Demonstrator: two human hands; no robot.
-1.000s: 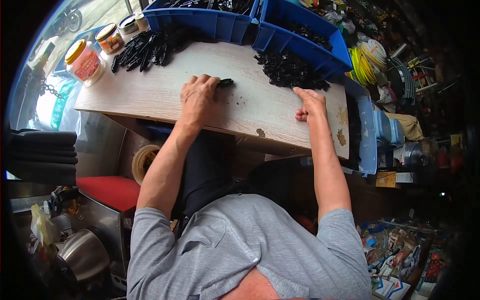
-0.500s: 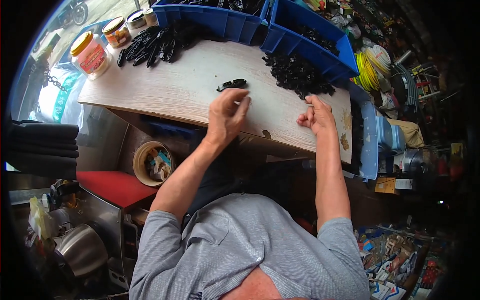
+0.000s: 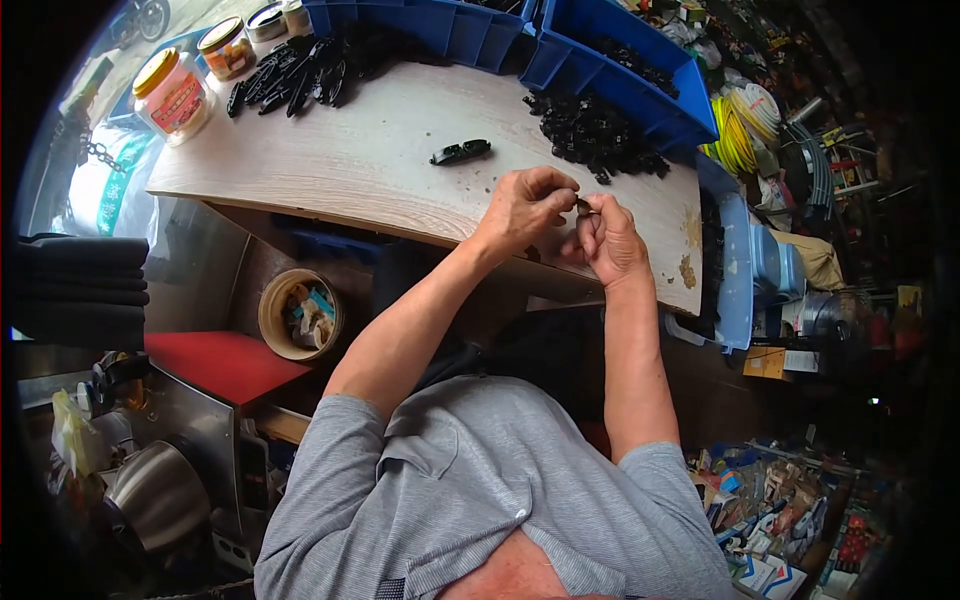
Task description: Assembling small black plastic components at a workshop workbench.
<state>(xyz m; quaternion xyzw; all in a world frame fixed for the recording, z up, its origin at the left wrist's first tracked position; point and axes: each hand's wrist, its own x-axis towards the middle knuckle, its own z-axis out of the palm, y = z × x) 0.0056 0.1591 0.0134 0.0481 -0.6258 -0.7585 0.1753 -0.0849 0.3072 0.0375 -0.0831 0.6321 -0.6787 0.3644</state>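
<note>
Over the table's near edge my left hand [image 3: 527, 212] and my right hand [image 3: 612, 240] meet, fingertips pinched at a small dark part [image 3: 582, 206]. The fingers cover most of it, so its shape is unclear. Both hands appear closed on this one part. Beyond my left hand, a longer black plastic piece [image 3: 461, 152] lies alone on the pale wooden table [image 3: 380, 150]. A heap of small black parts [image 3: 597, 138] spreads just past my right hand. Long black plastic pieces [image 3: 290, 78] are piled at the far left.
Blue bins [image 3: 620, 75] holding black parts line the table's far side. Jars [image 3: 172, 95] stand at the far left corner. A round bucket of scraps [image 3: 300, 315] sits below the table, near a red-topped cabinet [image 3: 215, 360]. A light-blue bin [image 3: 735, 270] flanks the right edge.
My left hand has moved right, away from the lone black piece. My right hand has drawn back from the heap of small parts, and both hands now meet at the small dark part.
</note>
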